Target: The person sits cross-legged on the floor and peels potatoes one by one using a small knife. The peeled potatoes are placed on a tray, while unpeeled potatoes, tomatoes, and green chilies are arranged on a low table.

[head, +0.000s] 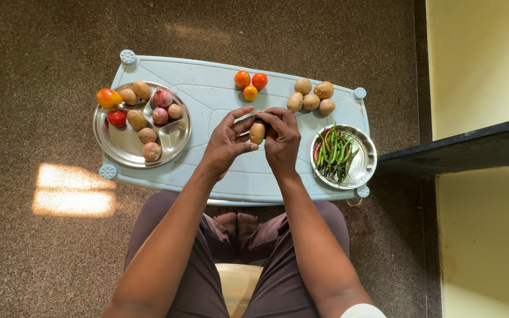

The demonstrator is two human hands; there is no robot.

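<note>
Holding a small potato (257,132) between them, both hands meet over the middle of the tabletop (219,97). The left hand (229,143) is half open, fingers spread, with thumb and fingertips touching the potato's left side. The right hand (280,138) is curled shut around the potato's right side and over a small dark tool (260,119) at its top; what kind of tool it is cannot be told, as the fingers hide most of it.

The likely trouble lies here: the potato is pinched by fingertips alone, so it could twist or slip out and drop to the tabletop, and if the dark tool has an edge, a slip would carry it toward the left thumb close beside it.

Just beyond the hands lie three tomatoes (250,84) and a cluster of potatoes (311,98), loose and round, free to roll if the light plastic tabletop is knocked. To the right a steel plate (365,154) of green chillies (334,154) sits close to the edge, near the right forearm. To the left a larger steel tray (124,144) of mixed vegetables overhangs the rim; a nudge could tip it to the floor (42,88).
</note>
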